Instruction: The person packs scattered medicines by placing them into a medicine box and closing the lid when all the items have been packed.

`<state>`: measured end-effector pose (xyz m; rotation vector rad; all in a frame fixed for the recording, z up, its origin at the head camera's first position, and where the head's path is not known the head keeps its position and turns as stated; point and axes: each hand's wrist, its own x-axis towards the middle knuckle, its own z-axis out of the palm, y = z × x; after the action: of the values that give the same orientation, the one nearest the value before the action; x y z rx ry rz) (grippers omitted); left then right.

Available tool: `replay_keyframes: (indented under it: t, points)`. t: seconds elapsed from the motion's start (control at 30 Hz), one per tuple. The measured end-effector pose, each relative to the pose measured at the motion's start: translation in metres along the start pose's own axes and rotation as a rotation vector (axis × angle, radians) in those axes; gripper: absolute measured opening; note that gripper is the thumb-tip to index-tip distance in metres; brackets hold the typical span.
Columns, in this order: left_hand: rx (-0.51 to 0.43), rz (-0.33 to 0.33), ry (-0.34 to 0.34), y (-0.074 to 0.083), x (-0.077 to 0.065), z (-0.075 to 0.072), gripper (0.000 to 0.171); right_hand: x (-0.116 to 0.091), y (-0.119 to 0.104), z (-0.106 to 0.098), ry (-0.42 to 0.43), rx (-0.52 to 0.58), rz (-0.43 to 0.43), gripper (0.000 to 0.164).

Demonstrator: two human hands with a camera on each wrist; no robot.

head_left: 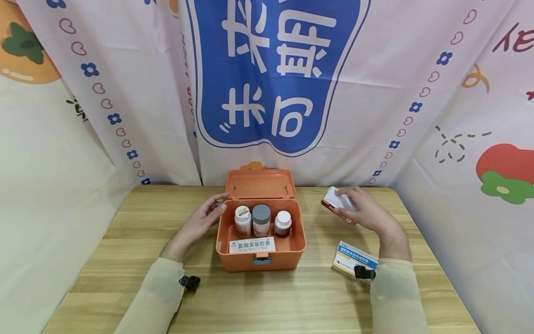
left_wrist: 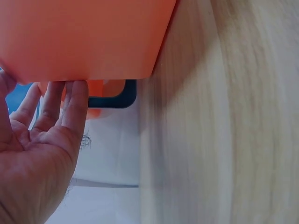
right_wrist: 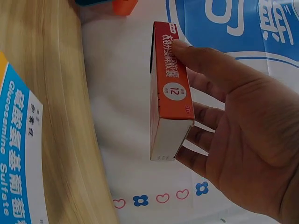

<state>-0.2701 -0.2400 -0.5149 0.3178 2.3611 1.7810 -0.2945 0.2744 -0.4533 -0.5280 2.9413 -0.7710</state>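
An orange medicine case (head_left: 227, 262) stands on the table with its lid (head_left: 260, 183) raised. Inside are a white-capped bottle (head_left: 243, 222), a grey-capped bottle (head_left: 261, 221), a smaller bottle (head_left: 283, 223) and a flat white medicine box (head_left: 252, 245) along the front wall. My left hand (head_left: 203, 220) touches the case's left rim near the hinge; in the left wrist view the left fingers (left_wrist: 74, 107) reach behind its wall. To the right of the case, my right hand (head_left: 369, 211) grips a small red and white medicine box (right_wrist: 172, 79) between thumb and fingers, above the table.
A blue, white and yellow medicine box (head_left: 354, 260) lies on the table under the right forearm. The wooden table (head_left: 233, 301) ends at a printed cloth (head_left: 167, 116) hanging behind it. A dark handle (left_wrist: 114, 101) shows behind the case.
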Motion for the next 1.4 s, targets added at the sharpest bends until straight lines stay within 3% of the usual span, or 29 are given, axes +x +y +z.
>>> replay_keyframes:
  t: [0.83, 1.4]
  points:
    - [0.057, 0.029, 0.028, -0.002, 0.001, 0.002, 0.054, 0.008, -0.062, 0.004, -0.004, 0.032, -0.166, 0.048]
    - [0.050, 0.032, 0.029, -0.003, 0.001, 0.001, 0.054, 0.012, -0.109, 0.016, -0.052, -0.010, -0.256, 0.053]
